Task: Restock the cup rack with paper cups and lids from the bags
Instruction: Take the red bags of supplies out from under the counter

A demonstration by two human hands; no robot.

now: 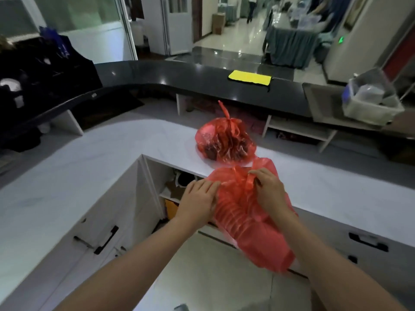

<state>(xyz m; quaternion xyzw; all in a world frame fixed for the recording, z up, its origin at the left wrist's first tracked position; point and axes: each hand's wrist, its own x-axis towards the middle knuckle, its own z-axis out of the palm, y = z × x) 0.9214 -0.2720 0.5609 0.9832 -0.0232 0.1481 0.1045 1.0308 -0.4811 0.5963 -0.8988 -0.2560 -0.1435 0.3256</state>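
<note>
- The near red bag (251, 221) is held at the white surface (112, 149) edge: the right hand (269, 191) pinches its knotted ties, the left hand (197, 200) is pressed flat and open at 9 o'clock.
- A second tied red bag (224, 140) sits at 12 o'clock; a yellow cloth (249, 78) lies on the dark counter (179, 79) beyond.
- Stacked ribbed rims are seen through the near bag's plastic.

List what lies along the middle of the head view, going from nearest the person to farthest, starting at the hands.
Left hand and right hand on the near red bag → tied red bag on the white counter → yellow cloth on the dark counter.
</note>
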